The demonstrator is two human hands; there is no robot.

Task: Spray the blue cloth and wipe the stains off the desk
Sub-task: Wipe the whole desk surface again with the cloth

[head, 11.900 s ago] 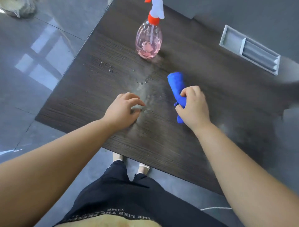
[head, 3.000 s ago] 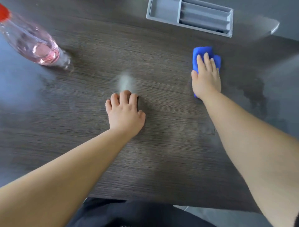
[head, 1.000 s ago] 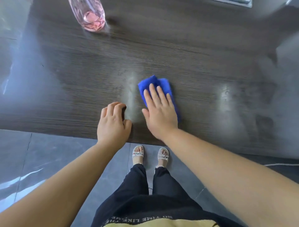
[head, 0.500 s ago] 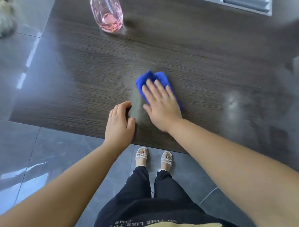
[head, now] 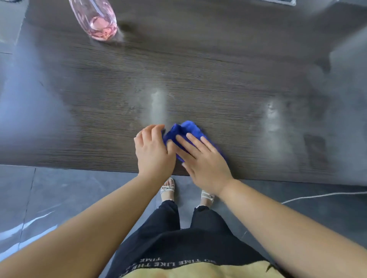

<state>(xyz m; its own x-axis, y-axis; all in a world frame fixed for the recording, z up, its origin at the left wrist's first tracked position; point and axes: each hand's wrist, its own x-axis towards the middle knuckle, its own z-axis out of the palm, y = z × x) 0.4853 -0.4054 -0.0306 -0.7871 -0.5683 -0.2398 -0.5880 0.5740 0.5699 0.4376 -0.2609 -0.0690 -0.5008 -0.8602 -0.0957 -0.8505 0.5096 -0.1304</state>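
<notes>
The blue cloth [head: 188,129] lies bunched on the dark wood desk [head: 218,69], close to its front edge. My right hand [head: 204,160] presses flat on the cloth with fingers spread. My left hand [head: 153,150] is right beside it, fingers curled, its thumb side against the cloth's raised left edge. A pale wet streak [head: 157,105] shows on the desk just beyond the hands, and a second smear [head: 272,119] lies to the right. The spray bottle [head: 97,21] with pink liquid stands at the far left of the desk, its top out of frame.
A grey tray [head: 284,1] barely shows at the desk's far edge. The desk's front edge runs just under my wrists, with grey floor tiles, my sandalled feet and a white cable [head: 317,195] below.
My right hand has pulled the cloth back toward the desk's front edge. My left hand has closed in from the left and now touches the cloth, which has bunched up.
</notes>
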